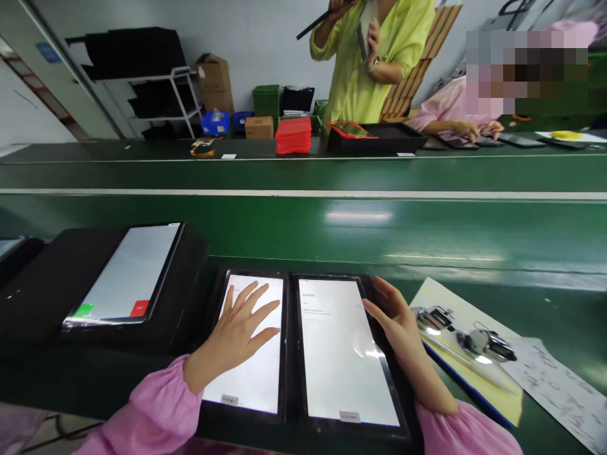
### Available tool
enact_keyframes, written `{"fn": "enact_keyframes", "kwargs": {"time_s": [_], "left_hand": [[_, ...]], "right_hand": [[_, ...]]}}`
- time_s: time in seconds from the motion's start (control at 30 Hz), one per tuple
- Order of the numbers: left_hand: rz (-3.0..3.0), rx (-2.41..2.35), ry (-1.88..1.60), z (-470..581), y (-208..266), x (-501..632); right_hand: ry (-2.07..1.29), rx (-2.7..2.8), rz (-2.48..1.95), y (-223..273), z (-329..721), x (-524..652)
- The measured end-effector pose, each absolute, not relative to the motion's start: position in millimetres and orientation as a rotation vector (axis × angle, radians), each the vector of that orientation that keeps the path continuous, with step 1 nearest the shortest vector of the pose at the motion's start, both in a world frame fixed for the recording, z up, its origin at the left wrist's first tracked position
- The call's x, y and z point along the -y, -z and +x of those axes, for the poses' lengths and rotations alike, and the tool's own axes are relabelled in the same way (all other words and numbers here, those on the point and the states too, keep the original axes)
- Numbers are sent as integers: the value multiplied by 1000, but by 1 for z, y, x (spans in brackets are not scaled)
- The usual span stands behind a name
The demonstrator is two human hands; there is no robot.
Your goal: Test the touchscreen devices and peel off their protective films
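I see the left hand (241, 328) lying open, fingers spread, flat on the lit screen of the left tablet (251, 354) in the lower middle of the frame. The right hand (396, 325) is open too, and its fingers rest on the right edge of the right tablet (344, 354), which shows a white page with small text. The two tablets lie side by side, almost touching.

I think the wide palm can trigger wrong touches on the left screen, because many fingers press together. The right tablet sits near the front edge of the bench, so a push from the side may slide it against its neighbour.

At lower right, binder clips (474, 335) lie on a yellow sheet (478, 379), close to the right wrist; a sleeve may drag them. At left, a third tablet (126, 275) rests on a black tray (47, 284).

The surface is a green workbench (332, 234) with a conveyor belt (142, 170) behind. Across it, a red stack (293, 136), a person in yellow (374, 57) and a shelf rack (156, 82) at upper left.
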State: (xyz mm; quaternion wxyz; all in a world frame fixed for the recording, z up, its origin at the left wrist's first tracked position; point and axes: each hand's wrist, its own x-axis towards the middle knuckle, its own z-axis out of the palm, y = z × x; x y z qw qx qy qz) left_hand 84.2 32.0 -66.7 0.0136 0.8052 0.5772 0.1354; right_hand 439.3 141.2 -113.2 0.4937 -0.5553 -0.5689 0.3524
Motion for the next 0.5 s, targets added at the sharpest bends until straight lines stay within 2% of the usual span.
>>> {"fn": "enact_keyframes", "kwargs": {"time_s": [0.13, 0.17, 0.3, 0.4, 0.5], "left_hand": [[2479, -1848, -413, 80, 64, -29], [2466, -1858, -459, 76, 61, -25], [2314, -1903, -792, 58, 46, 11], [2203, -1880, -1051, 42, 48, 55], [2081, -1965, -1387, 11, 72, 106]], "right_hand": [[-655, 1579, -1245, 102, 435, -86], [-727, 1764, -1138, 103, 430, -69], [-1043, 2144, -885, 122, 390, -21], [-1088, 2201, -847, 130, 356, -15], [-1112, 2253, -775, 125, 334, -17]]}}
